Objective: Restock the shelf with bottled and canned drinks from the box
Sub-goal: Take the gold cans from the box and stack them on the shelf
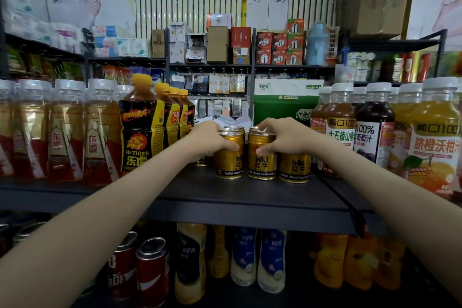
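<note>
Several gold Red Bull cans stand upright on the dark shelf (250, 195) in the middle of the view. My left hand (210, 139) grips the left front can (228, 160), thumb across its upper front. My right hand (282, 136) grips the middle front can (261, 165), thumb on its front and fingers over its top. A third front can (295, 167) stands right of it, partly under my right wrist. More gold cans (235, 129) stand behind, mostly hidden by my hands. The box is out of view.
Hi-Tiger bottles (141, 127) and red-and-gold bottles (65, 132) fill the shelf to the left. Juice bottles (375, 130) stand to the right. Bare shelf lies in front of the cans. The lower shelf holds red cola cans (152, 267) and milk tea bottles (271, 257).
</note>
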{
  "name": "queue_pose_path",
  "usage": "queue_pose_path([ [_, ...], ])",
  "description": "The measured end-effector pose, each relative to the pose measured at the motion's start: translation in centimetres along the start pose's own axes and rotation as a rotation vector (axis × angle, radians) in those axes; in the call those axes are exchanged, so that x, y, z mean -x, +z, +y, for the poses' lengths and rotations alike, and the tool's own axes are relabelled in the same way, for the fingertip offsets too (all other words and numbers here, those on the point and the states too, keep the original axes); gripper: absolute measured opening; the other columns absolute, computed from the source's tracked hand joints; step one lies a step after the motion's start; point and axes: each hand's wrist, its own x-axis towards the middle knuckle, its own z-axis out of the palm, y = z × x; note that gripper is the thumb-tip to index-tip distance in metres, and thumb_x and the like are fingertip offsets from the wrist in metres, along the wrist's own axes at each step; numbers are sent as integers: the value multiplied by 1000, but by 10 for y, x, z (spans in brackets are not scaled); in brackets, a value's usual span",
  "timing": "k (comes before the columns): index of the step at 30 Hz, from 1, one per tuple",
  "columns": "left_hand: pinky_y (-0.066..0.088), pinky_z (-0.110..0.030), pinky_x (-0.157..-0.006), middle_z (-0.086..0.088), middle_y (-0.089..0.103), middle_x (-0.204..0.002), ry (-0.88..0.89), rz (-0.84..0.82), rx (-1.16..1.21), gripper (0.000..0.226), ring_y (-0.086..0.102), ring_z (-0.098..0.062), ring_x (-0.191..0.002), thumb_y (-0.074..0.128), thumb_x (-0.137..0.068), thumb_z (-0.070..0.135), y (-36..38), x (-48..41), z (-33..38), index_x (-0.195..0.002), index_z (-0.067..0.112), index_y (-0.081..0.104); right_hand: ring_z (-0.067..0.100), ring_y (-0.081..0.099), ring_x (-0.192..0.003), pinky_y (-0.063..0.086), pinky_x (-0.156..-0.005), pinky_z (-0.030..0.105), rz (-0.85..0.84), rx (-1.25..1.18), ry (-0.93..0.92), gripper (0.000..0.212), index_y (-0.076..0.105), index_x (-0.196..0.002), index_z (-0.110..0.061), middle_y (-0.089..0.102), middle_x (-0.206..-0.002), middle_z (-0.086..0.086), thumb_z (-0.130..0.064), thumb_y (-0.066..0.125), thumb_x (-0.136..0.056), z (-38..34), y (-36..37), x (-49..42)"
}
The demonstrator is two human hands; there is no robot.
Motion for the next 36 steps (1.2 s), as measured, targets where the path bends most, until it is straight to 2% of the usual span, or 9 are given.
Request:
queue_pose_path([
  [5,48,-28,-64,-12,64,-106,-6,-93,-24,39,57,-18,-79,76,-79,24,-1,-9,0,-109,4,60,23,48,-125,41,-101,34,-65,44,-21,64,41,-140,-20,48,-140,6,-38,69,-84,0,0,-1],
  [9,47,-39,-96,-7,48,-131,-48,-193,-5,66,49,-25,-117,71,-84,23,-12,-9,1,-139,12,38,23,47,-125,40,-100,35,-99,54,-28,62,37,-141,-26,46,-142,5,-34,66,-87,-1,-1,1],
  [13,55,-36,-85,-1,59,-113,16,-82,-116,49,56,-19,-106,73,-76,50,-7,-10,-6,-106,17,55,22,48,-124,40,-97,33,-115,77,-19,63,36,-142,-26,47,-141,4,-36,66,-87,-4,-3,2],
  [16,59,-35,-79,-5,66,-104,33,-24,-140,44,64,-19,-94,75,-73,53,-2,-16,-10,-90,16,59,22,47,-125,41,-101,36,-122,76,-1,70,36,-142,-27,46,-142,2,-51,65,-83,-7,-5,4],
  [22,50,-34,-90,-9,61,-119,-24,-168,106,42,55,-24,-114,72,-84,17,-15,-17,-8,-120,-1,58,22,46,-127,41,-103,39,-83,107,19,65,41,-140,-27,48,-141,4,-47,66,-83,-7,-2,2],
  [26,46,-37,-94,-11,59,-125,-25,-224,90,34,53,-26,-119,63,-90,12,-15,-21,-11,-122,3,55,23,45,-128,40,-103,38,-93,145,23,65,37,-142,-28,47,-142,3,-49,62,-86,-8,0,6],
  [30,45,-42,-102,-11,56,-131,-32,-225,51,42,53,-25,-117,61,-92,17,-14,-17,-14,-131,10,49,21,22,-144,10,-117,49,-8,442,4,69,28,-147,-32,21,-158,1,-61,49,-88,-13,4,12],
  [33,45,-26,-89,-4,50,-130,58,-126,-70,56,51,-21,-115,57,-95,22,-10,6,-3,-144,11,34,19,11,-147,0,-118,50,120,440,-4,68,24,-149,-31,15,-159,1,-59,45,-91,-15,11,28],
  [36,45,-30,-88,-9,45,-140,225,208,-377,56,48,-24,-121,52,-96,28,6,54,6,-146,14,32,22,26,-142,11,-116,47,363,407,-66,57,35,-145,-22,32,-153,5,-42,51,-94,-23,24,62],
])
